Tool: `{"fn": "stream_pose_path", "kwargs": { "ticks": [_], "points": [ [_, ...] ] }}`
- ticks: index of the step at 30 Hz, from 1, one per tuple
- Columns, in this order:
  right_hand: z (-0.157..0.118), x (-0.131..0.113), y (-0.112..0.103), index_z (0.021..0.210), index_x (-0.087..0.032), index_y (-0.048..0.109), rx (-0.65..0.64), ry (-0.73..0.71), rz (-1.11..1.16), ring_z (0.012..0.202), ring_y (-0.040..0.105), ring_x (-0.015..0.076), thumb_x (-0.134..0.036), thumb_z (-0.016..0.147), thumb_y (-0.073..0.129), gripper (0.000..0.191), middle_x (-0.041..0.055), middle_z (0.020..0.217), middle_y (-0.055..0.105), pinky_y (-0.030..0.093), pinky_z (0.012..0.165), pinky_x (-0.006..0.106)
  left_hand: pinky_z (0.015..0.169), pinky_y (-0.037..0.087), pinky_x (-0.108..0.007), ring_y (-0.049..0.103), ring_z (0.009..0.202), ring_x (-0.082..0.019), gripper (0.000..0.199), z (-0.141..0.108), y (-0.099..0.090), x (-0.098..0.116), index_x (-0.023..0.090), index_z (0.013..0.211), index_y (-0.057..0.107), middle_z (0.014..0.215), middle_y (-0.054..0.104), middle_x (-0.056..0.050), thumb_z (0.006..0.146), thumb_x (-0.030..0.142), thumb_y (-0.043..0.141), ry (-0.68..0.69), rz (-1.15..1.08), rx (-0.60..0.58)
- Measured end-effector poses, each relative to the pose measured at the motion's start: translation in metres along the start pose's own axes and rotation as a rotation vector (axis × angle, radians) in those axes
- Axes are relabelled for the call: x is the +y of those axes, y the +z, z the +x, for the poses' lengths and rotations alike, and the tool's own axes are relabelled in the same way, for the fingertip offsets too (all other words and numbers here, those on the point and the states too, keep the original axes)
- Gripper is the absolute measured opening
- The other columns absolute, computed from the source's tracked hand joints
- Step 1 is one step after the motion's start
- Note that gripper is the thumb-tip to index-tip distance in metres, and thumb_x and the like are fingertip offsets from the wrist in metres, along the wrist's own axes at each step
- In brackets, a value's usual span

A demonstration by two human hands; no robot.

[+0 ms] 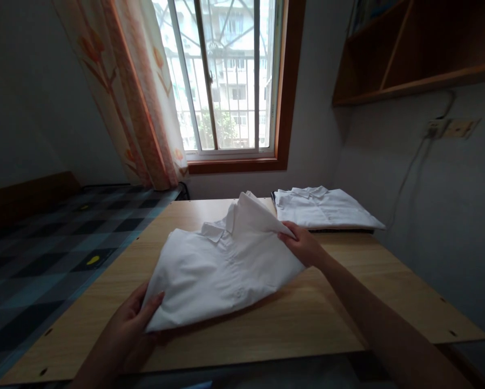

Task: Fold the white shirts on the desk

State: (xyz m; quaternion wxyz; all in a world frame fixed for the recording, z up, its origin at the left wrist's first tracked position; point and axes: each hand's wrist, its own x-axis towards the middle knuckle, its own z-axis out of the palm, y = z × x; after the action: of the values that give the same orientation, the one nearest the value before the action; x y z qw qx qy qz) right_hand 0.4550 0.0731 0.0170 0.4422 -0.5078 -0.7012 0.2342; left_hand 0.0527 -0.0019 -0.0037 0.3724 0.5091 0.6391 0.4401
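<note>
A folded white collared shirt (210, 270) is held at a tilt over the wooden tabletop (267, 329). At its near left corner, my left hand (139, 310) grips the edge, thumb on top and fingers underneath. My right hand (301, 243) pinches the shirt's right side, where the cloth is raised and bent near the collar. The collar points away from me, and a button placket runs down the front. Beyond my right hand lies a folded white shirt stack (323, 208) with a dark layer beneath it.
To the left is a bed with a dark checked cover (64, 254). A flowered curtain (125, 97) hangs beside the barred window (226, 81). On the right wall are a wooden shelf (388, 92) and a socket (461, 128) with a cord.
</note>
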Motion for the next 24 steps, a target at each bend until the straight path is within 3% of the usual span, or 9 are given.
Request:
{"fn": "stream_pose_path", "kwargs": {
  "ticks": [3, 7, 10, 13, 16, 18, 20, 22, 24],
  "points": [
    [0.012, -0.010, -0.037, 0.113, -0.021, 0.067, 0.065, -0.007, -0.013, 0.102, 0.063, 0.0253, -0.035, 0.084, 0.058, 0.034, 0.0047, 0.109, 0.071, 0.048, 0.094, 0.038, 0.052, 0.054, -0.027, 0.066, 0.075, -0.024, 0.071, 0.006, 0.015, 0.033, 0.020, 0.117, 0.063, 0.087, 0.070, -0.005, 0.061, 0.061, 0.073, 0.115, -0.020, -0.014],
    [0.033, -0.001, -0.108, 0.114, -0.019, 0.068, 0.177, 0.037, 0.003, 0.091, 0.065, 0.0237, -0.041, 0.080, 0.066, 0.041, 0.0059, 0.102, 0.072, 0.052, 0.080, 0.036, 0.041, 0.048, -0.024, 0.054, 0.053, -0.013, 0.064, 0.024, 0.059, 0.085, 0.016, 0.122, 0.061, 0.072, 0.061, 0.001, 0.072, 0.055, 0.069, 0.227, -0.110, -0.180],
    [0.048, 0.021, -0.167, 0.116, -0.016, 0.067, 0.266, 0.134, -0.008, 0.077, 0.063, 0.0172, -0.038, 0.082, 0.068, 0.041, 0.0073, 0.099, 0.072, 0.049, 0.070, 0.030, 0.040, 0.048, -0.022, 0.052, 0.048, -0.010, 0.061, 0.050, 0.111, 0.124, 0.014, 0.122, 0.060, 0.070, 0.058, 0.002, 0.073, 0.050, 0.071, 0.354, -0.248, -0.276],
    [0.058, 0.047, -0.227, 0.114, -0.011, 0.068, 0.362, 0.149, -0.135, 0.077, 0.061, 0.0145, -0.040, 0.085, 0.065, 0.041, 0.0128, 0.103, 0.071, 0.044, 0.069, 0.031, 0.043, 0.052, -0.023, 0.053, 0.048, -0.008, 0.066, 0.083, 0.172, 0.161, 0.014, 0.129, 0.054, 0.076, 0.061, 0.000, 0.075, 0.046, 0.072, 0.434, -0.393, -0.384],
    [0.065, 0.072, -0.278, 0.112, -0.016, 0.070, 0.498, 0.141, -0.303, 0.080, 0.061, 0.0149, -0.045, 0.082, 0.068, 0.041, 0.0130, 0.104, 0.071, 0.042, 0.074, 0.033, 0.047, 0.055, -0.024, 0.056, 0.054, -0.008, 0.063, 0.115, 0.235, 0.189, 0.016, 0.133, 0.052, 0.084, 0.063, -0.001, 0.078, 0.039, 0.072, 0.443, -0.506, -0.447],
    [0.068, 0.090, -0.300, 0.110, -0.019, 0.071, 0.578, 0.158, -0.435, 0.083, 0.061, 0.0172, -0.049, 0.080, 0.069, 0.042, 0.0127, 0.102, 0.071, 0.041, 0.075, 0.035, 0.051, 0.056, -0.023, 0.058, 0.060, -0.009, 0.057, 0.131, 0.275, 0.195, 0.018, 0.136, 0.049, 0.092, 0.064, -0.003, 0.084, 0.034, 0.066, 0.410, -0.556, -0.425],
    [0.069, 0.114, -0.307, 0.105, -0.019, 0.073, 0.633, 0.208, -0.519, 0.083, 0.062, 0.0196, -0.053, 0.078, 0.069, 0.043, 0.0152, 0.100, 0.071, 0.040, 0.073, 0.036, 0.056, 0.058, -0.024, 0.061, 0.068, -0.010, 0.053, 0.142, 0.309, 0.185, 0.020, 0.140, 0.046, 0.104, 0.065, -0.006, 0.089, 0.028, 0.058, 0.361, -0.524, -0.402],
    [0.066, 0.144, -0.300, 0.100, -0.016, 0.073, 0.667, 0.296, -0.547, 0.078, 0.061, 0.0204, -0.052, 0.077, 0.070, 0.042, 0.0198, 0.099, 0.071, 0.040, 0.069, 0.036, 0.063, 0.058, -0.027, 0.065, 0.077, -0.014, 0.046, 0.149, 0.334, 0.161, 0.019, 0.137, 0.048, 0.110, 0.066, -0.009, 0.092, 0.025, 0.054, 0.320, -0.346, -0.363],
    [0.058, 0.180, -0.283, 0.093, -0.012, 0.073, 0.661, 0.407, -0.527, 0.066, 0.059, 0.0186, -0.042, 0.075, 0.075, 0.035, 0.0227, 0.094, 0.071, 0.041, 0.065, 0.035, 0.074, 0.055, -0.029, 0.065, 0.089, -0.020, 0.038, 0.153, 0.349, 0.131, 0.014, 0.123, 0.060, 0.108, 0.068, -0.014, 0.086, 0.022, 0.063, 0.306, -0.149, -0.300]
  ]
}}
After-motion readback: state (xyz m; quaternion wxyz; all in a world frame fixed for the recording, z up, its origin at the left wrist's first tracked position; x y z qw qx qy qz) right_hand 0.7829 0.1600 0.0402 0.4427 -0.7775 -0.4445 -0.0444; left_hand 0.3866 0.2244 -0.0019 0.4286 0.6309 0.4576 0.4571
